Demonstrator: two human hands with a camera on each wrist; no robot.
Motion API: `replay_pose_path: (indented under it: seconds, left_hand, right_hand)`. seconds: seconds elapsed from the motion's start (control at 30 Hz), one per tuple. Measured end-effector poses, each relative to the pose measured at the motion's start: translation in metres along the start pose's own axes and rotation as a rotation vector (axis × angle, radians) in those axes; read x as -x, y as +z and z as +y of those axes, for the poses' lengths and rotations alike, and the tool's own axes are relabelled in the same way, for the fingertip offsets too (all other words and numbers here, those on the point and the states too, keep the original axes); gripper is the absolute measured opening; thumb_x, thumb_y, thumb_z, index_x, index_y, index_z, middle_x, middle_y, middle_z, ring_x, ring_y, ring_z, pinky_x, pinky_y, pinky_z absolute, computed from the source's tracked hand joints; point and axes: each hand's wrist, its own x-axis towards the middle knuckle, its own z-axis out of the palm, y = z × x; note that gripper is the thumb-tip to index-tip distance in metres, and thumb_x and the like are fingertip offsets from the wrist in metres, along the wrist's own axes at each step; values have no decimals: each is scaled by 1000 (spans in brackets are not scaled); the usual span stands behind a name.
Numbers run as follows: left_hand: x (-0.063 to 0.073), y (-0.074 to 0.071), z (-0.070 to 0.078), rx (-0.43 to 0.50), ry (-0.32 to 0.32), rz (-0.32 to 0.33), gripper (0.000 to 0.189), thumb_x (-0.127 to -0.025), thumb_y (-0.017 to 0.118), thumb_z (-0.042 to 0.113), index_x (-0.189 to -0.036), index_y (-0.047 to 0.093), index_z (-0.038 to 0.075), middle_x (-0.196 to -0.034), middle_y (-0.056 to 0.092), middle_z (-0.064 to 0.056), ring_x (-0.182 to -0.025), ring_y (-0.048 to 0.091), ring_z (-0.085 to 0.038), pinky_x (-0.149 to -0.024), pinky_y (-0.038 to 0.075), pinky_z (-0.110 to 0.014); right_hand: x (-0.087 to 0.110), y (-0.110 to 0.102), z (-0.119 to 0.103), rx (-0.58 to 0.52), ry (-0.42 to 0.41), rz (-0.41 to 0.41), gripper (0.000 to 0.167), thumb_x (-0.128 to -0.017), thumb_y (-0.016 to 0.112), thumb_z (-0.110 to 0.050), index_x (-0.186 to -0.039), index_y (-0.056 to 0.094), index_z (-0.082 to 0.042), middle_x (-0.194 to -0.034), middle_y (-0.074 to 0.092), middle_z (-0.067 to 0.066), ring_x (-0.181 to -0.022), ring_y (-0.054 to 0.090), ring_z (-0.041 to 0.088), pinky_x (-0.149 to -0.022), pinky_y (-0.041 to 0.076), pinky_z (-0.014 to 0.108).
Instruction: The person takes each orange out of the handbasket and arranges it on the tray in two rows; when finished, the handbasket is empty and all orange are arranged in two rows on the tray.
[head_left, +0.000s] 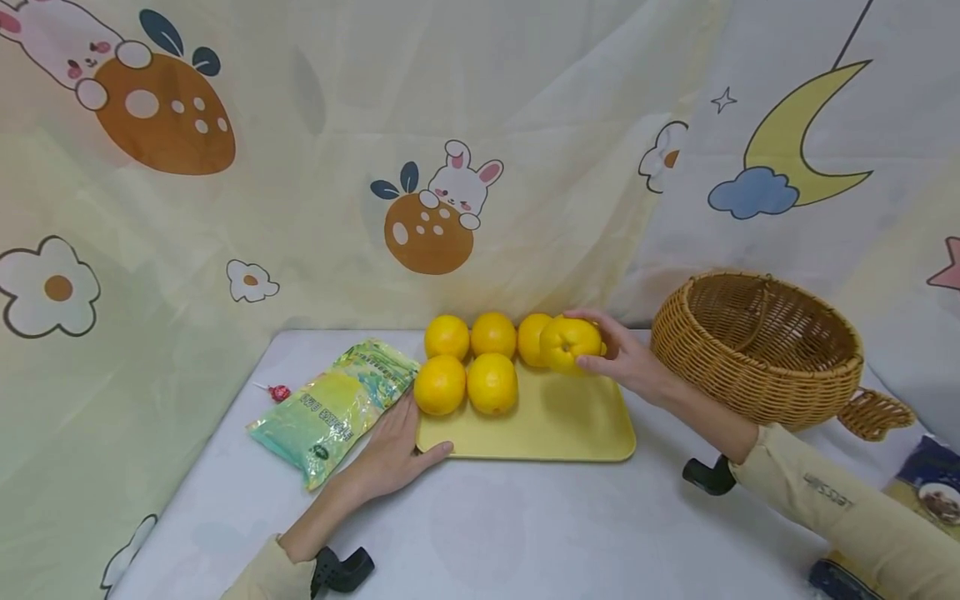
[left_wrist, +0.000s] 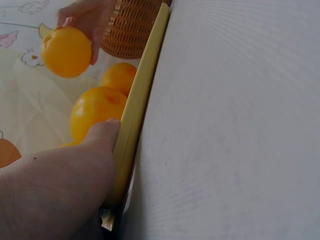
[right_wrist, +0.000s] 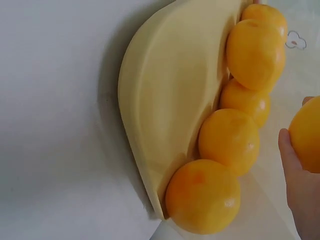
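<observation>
My right hand (head_left: 630,358) grips a yellow-orange orange (head_left: 568,343) over the back right of a yellow tray (head_left: 570,425). In the left wrist view that held orange (left_wrist: 66,52) is lifted above the others. Several more oranges (head_left: 492,384) sit in two rows on the tray's left and back parts. At the tray's front left corner rests my left hand (head_left: 390,450), its fingers stretched along the left side and the thumb over the front rim. The right wrist view shows the held orange (right_wrist: 307,135) cut off by the frame edge.
A green and yellow packet (head_left: 333,408) lies left of the tray, beside a red wrapped lollipop (head_left: 279,392). A wicker basket (head_left: 750,367) with a handle stands at the back right. Dark-blue-and-tan packages (head_left: 930,483) lie at the right edge, partly behind the sleeve.
</observation>
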Motion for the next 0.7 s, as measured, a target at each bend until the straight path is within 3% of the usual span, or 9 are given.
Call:
replay_pose_path:
  seconds: [0.2,0.33,0.43,0.57,0.7]
  left_hand:
    - [0,0,0,0,-2,5,104,-91,51,63,-155,-6,4,-164,-3,-15,-153,4,-31,-123,12,-54]
    - [-1,0,0,5,-2,-1,104,-91,51,63,-155,-7,5,-164,-5,-14,-153,3,-31,-123,12,-53]
    - [-1,0,0,7,-4,-13,104,-91,49,64,-155,-9,6,-164,-7,-12,-153,1,-29,-124,11,-53]
    - [-1,0,-1,4,2,-5,104,-91,50,64,-155,-8,6,-164,-6,-12,-153,2,-30,-123,11,-53]
    - [0,1,-1,-6,7,5,104,-91,50,65,-155,-6,5,-164,-4,-14,-153,4,-31,-123,13,-53]
  right_hand:
    - [-5,12,2,-33,30,57,56,-92,64,-11,-142,38,-9,-145,38,9,-119,46,19,-92,45,14]
    - [-9,21,3,19,54,64,57,-90,69,-15,-140,43,-12,-145,38,10,-121,45,26,-91,48,19]
    - [-10,23,5,133,6,52,63,-86,74,-15,-140,44,-15,-146,39,11,-123,45,29,-97,48,32]
    - [-11,21,11,295,-115,19,73,-78,81,-13,-141,44,-14,-146,39,13,-130,40,31,-103,42,51]
    - [-12,18,21,419,-194,-34,75,-72,85,-16,-138,49,-16,-141,39,16,-129,38,32,-100,43,56]
